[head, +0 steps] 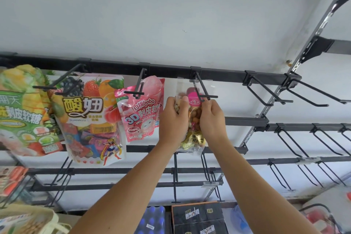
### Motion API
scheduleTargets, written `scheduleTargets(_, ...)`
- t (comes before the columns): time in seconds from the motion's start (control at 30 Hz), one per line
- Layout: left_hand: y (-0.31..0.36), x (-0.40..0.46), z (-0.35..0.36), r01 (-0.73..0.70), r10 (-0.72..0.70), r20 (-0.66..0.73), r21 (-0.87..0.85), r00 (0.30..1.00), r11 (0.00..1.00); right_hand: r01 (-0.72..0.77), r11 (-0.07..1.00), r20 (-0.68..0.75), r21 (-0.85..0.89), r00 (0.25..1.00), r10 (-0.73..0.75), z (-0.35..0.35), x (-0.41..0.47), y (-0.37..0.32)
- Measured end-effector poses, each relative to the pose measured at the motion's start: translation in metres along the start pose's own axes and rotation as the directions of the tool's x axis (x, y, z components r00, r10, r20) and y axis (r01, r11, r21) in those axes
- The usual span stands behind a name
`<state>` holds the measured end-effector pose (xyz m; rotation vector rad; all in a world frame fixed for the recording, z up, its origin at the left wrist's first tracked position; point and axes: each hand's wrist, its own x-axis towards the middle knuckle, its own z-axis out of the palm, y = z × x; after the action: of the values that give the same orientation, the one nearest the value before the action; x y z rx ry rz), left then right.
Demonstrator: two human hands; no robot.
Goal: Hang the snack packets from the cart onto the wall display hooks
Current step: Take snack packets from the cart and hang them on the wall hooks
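The left hand and the right hand, fingers curled on its sides, are threading the clear snack packet onto the hook; next it probably needs pushing back along the prongs.

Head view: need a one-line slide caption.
Both hands, left hand and right hand, grip a clear nut packet at a top-rail display hook, right of the pink peach candy bag.

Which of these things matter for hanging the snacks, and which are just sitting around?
In the job: clear nut packet, held by left hand and right hand; its hook; empty hooks.
Just there: pink peach packet, black boxes, blue bottles.
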<state>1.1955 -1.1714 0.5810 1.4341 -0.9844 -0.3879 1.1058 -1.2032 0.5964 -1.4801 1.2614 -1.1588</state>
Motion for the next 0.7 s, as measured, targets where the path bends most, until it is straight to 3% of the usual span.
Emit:
scheduleTargets(0.23,-0.007,0.003,0.006,-0.054,0.059,-0.084,0.055,0.995,0.997,0.05,0.988,-0.126,-0.146,0.99,-0.069,0.005,0.0,0.0)
scheduleTargets(0.5,-0.022,-0.01,0.009,-0.184,0.18,-0.169,-0.004,0.969,0.983,0.095,0.98,-0.185,-0.176,0.974,-0.128,0.011,0.005,0.01)
scheduleTargets(0.7,-0.034,-0.013,-0.001,-0.228,0.245,-0.142,0.128,0.959,0.965,0.098,0.986,-0.186,-0.134,0.975,-0.122,0.015,0.003,0.014)
